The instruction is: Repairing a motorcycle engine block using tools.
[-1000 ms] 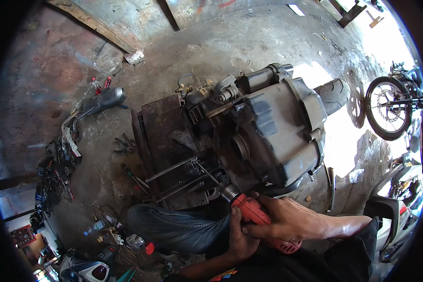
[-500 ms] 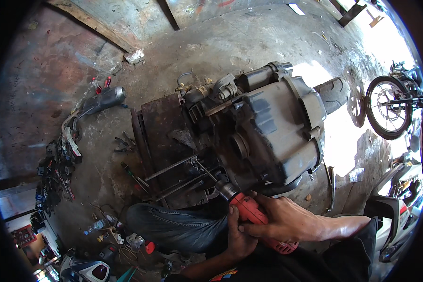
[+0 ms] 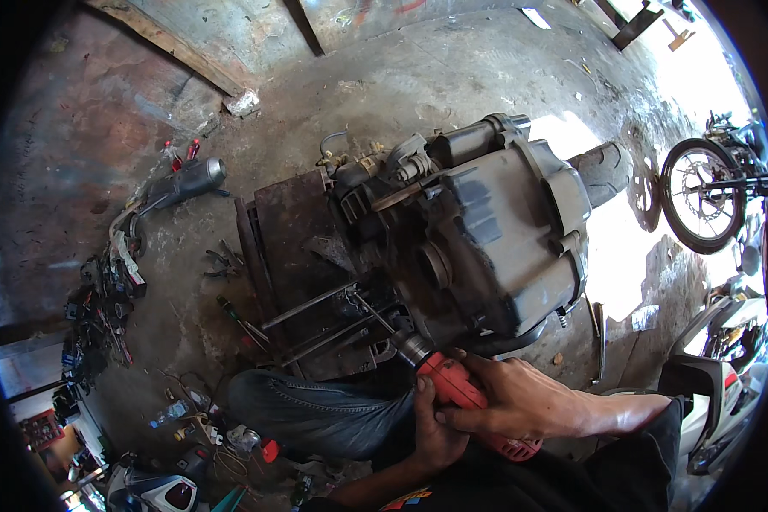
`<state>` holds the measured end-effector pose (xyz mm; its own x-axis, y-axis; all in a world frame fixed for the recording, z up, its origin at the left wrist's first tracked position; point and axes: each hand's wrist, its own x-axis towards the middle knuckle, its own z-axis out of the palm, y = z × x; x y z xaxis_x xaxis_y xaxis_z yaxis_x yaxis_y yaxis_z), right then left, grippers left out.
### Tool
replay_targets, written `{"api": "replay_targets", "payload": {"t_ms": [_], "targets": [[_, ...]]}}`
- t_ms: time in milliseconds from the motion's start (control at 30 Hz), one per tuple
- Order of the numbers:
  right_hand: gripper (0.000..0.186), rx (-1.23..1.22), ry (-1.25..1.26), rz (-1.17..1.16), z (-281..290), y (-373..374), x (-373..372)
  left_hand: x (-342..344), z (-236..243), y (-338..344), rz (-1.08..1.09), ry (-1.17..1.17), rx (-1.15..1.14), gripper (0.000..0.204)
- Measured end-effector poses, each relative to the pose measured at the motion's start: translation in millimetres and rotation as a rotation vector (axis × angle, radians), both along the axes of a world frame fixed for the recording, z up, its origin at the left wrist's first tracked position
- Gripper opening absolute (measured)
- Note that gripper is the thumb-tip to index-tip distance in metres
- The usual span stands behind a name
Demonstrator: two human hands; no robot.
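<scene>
A red power drill [image 3: 452,380] is gripped by both of my hands at the lower middle. My left hand [image 3: 435,435] has its fingers wrapped round the underside and side of the body; my right hand [image 3: 525,401] lies over it from the right, its thumb across toward my left. From the metal chuck [image 3: 414,350] a long thin shaft [image 3: 375,313] runs up-left into metal parts among several parallel rods [image 3: 311,307]. Whether its tip is inside a hole, I cannot tell. These rods lie beside a large dark motorbike engine assembly [image 3: 512,239] on a rusty metal platform [image 3: 290,226].
An exhaust [image 3: 183,181], pliers [image 3: 220,263], wiring and parts [image 3: 98,311] lie on the floor at left. A long metal tool [image 3: 597,341] lies right of the engine. Motorbikes [image 3: 704,194] stand at right. My bent leg [image 3: 307,410] is below the platform; a wall [image 3: 68,128] borders the left.
The drill and my hands have shifted very slightly up and left since a second ago. My grip and the engine look the same.
</scene>
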<state>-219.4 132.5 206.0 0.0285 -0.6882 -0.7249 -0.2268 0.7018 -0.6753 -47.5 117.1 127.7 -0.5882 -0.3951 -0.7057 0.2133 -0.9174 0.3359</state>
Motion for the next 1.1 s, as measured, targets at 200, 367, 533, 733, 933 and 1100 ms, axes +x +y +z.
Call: {"api": "replay_targets", "payload": {"t_ms": [200,367,533,733,933,1100], "targets": [[0.065,-0.016,0.004,0.008,1.9,-0.1,-0.6,-0.7,-0.5,3.4,0.018,0.012,0.044,0.074],[0.065,-0.05,-0.01,0.004,3.7,1.1,-2.8,-2.8,-0.9,6.2,0.047,-0.006,-0.002,0.073],[0.066,-0.084,-0.014,0.0,0.8,2.0,-1.2,-2.4,0.3,6.0,0.052,0.044,0.035,0.07],[0.068,-0.028,-0.006,0.01,1.2,1.4,-0.8,-3.7,0.6,3.4,0.055,0.048,0.038,0.071],[0.068,-0.085,-0.008,-0.013,2.8,-0.9,0.4,-3.6,5.0,-0.3,0.064,0.082,0.024,0.066],[0.069,-0.082,0.016,0.021,2.3,-1.4,2.3,-2.4,5.2,-2.1,0.033,0.034,0.003,0.069]]}}
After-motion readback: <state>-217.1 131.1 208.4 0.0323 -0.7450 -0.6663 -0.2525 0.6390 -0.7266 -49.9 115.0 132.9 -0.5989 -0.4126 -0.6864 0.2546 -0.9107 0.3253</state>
